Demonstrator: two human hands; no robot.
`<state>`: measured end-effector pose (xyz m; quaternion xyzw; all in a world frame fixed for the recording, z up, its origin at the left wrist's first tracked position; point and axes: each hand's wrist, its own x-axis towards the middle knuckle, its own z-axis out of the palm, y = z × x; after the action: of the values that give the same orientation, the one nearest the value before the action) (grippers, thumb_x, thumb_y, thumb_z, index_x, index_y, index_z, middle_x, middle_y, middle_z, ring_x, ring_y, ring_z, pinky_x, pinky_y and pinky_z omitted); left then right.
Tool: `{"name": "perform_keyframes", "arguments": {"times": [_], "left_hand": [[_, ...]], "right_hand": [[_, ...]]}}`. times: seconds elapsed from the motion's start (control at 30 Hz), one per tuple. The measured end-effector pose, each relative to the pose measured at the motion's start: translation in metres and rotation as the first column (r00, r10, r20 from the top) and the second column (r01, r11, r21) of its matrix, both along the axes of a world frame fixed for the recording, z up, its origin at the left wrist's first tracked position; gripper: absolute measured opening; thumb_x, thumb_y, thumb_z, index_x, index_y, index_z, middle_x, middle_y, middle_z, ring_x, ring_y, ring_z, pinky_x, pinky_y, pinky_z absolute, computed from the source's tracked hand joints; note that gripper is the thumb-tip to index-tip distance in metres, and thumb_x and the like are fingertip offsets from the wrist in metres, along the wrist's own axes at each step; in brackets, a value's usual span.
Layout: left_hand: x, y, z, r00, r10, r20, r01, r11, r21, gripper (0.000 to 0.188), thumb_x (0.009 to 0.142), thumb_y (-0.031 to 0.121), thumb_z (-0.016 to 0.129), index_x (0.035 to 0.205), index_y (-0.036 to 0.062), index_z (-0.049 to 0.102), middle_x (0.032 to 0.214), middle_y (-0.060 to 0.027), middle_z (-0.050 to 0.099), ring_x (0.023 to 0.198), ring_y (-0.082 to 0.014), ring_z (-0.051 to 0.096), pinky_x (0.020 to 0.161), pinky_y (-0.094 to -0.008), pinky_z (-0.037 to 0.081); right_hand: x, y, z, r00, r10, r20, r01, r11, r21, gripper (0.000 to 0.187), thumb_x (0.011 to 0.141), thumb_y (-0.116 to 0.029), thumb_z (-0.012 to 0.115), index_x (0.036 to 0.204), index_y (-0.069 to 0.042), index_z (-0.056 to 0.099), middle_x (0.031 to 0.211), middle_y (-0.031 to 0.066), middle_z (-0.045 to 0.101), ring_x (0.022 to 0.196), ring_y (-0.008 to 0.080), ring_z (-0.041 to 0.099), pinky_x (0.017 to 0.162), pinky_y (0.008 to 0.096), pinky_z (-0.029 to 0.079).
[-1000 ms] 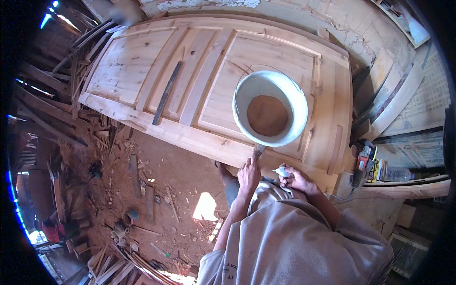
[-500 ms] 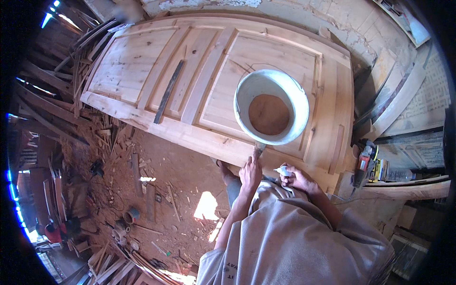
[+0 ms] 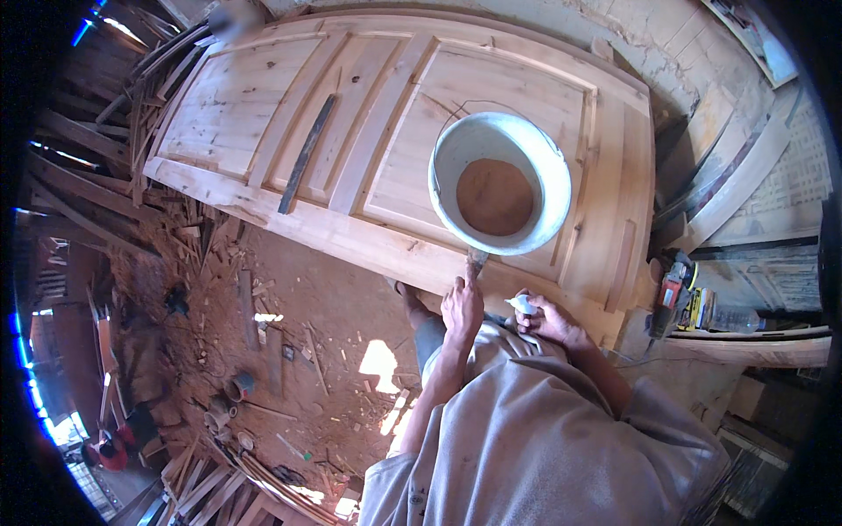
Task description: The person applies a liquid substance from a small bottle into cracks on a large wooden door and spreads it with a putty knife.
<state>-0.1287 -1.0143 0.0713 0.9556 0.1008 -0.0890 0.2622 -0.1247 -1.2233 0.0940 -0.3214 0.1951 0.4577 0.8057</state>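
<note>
My left hand point(image 3: 462, 313) is closed round a short, flat-ended tool like a scraper point(image 3: 476, 260), its tip at the door's near edge just below the bucket. My right hand point(image 3: 554, 321) grips a small white squeeze bottle point(image 3: 522, 304) with a nozzle pointing left, close to my body. A pale bucket point(image 3: 544, 230) with a wire handle stands on the panelled wooden door point(image 3: 307, 230). Brown powder like sawdust point(image 3: 495, 197) covers the bucket's bottom. A dark narrow strip point(image 3: 308, 154) lies across the door left of the bucket.
A red and black power tool point(image 3: 671, 294) stands right of the door, near a clear plastic bottle point(image 3: 737, 320). Offcuts and shavings litter the floor point(image 3: 289, 289) at left. Timber point(image 3: 88, 136) is stacked at the far left, and a rough wall point(image 3: 649, 39) runs behind the door.
Both hands keep their holds. The bucket and door appear slightly higher in the picture, as the whole view has shifted a little. My left hand has moved up slightly with the tool.
</note>
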Motion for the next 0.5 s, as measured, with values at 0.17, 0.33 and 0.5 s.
{"name": "perform_keyframes", "arguments": {"times": [0.17, 0.33, 0.5], "left_hand": [[0.001, 0.003, -0.002, 0.999, -0.034, 0.009, 0.033, 0.999, 0.037, 0.050, 0.088, 0.015, 0.050, 0.137, 0.0094, 0.043, 0.088, -0.0178, 0.062, 0.075, -0.0353, 0.065, 0.070, -0.0469, 0.052], [-0.001, 0.003, -0.004, 1.000, -0.031, 0.003, 0.031, 0.997, 0.065, 0.047, 0.090, 0.018, 0.050, 0.135, 0.0092, 0.046, 0.087, -0.0175, 0.063, 0.074, -0.0349, 0.065, 0.070, -0.0453, 0.052], [0.001, 0.000, 0.009, 0.999, -0.019, -0.031, 0.020, 0.999, 0.046, 0.044, 0.088, 0.016, 0.050, 0.131, 0.0057, 0.048, 0.088, -0.0181, 0.063, 0.075, -0.0347, 0.066, 0.070, -0.0463, 0.052]], "right_hand": [[0.001, -0.001, 0.001, 1.000, 0.003, 0.023, -0.003, 1.000, 0.014, 0.025, 0.090, -0.030, 0.057, 0.106, -0.010, 0.053, 0.082, 0.0060, 0.055, 0.070, 0.0140, 0.052, 0.067, 0.0294, 0.046], [0.001, -0.001, 0.002, 0.999, -0.012, 0.039, 0.011, 1.000, 0.026, 0.025, 0.091, -0.030, 0.057, 0.106, -0.011, 0.053, 0.081, 0.0059, 0.055, 0.070, 0.0142, 0.052, 0.066, 0.0296, 0.045], [0.000, -0.003, -0.004, 0.998, -0.056, 0.034, 0.054, 0.996, 0.070, 0.025, 0.091, -0.030, 0.057, 0.107, -0.011, 0.054, 0.081, 0.0057, 0.055, 0.070, 0.0144, 0.052, 0.064, 0.0289, 0.043]]}}
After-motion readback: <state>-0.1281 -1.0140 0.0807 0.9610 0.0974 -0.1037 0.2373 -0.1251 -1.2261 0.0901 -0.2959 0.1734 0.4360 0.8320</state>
